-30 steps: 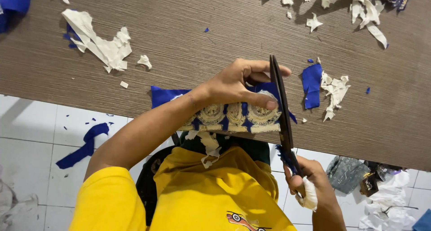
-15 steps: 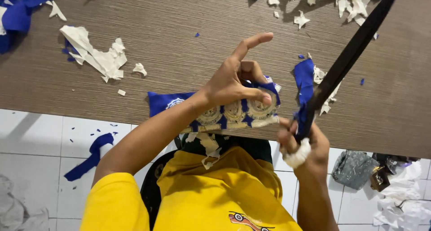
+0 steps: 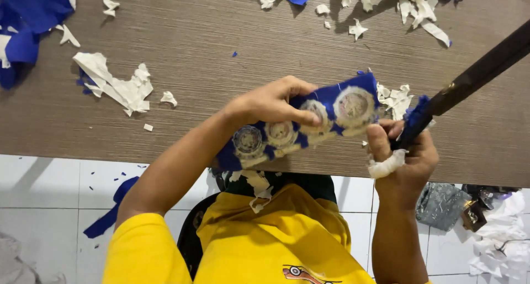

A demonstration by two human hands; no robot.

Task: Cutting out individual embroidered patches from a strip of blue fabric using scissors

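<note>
My left hand (image 3: 270,104) pinches a blue fabric strip (image 3: 342,104) that carries several round cream embroidered badges. The strip is lifted off the wooden table (image 3: 221,41) and slants up to the right. My right hand (image 3: 406,162), with a white bandage around one finger, grips the blue-wrapped handle of a long dark cutting tool (image 3: 486,68). Its blade points up and right, away from the strip. The right hand's thumb touches the strip's right end. My yellow shirt fills the bottom of the view.
Torn cream backing scraps (image 3: 118,88) lie on the table's left, with more scraps (image 3: 411,8) along the far edge. Blue fabric (image 3: 27,24) is heaped at the top left. On the tiled floor are a blue offcut (image 3: 110,212), a grey bag (image 3: 441,204) and crumpled white material (image 3: 499,240).
The strip has come up off the table in my left hand. The cutting tool swung from upright over the strip to slanting far right, and my right hand moved up beside the strip.
</note>
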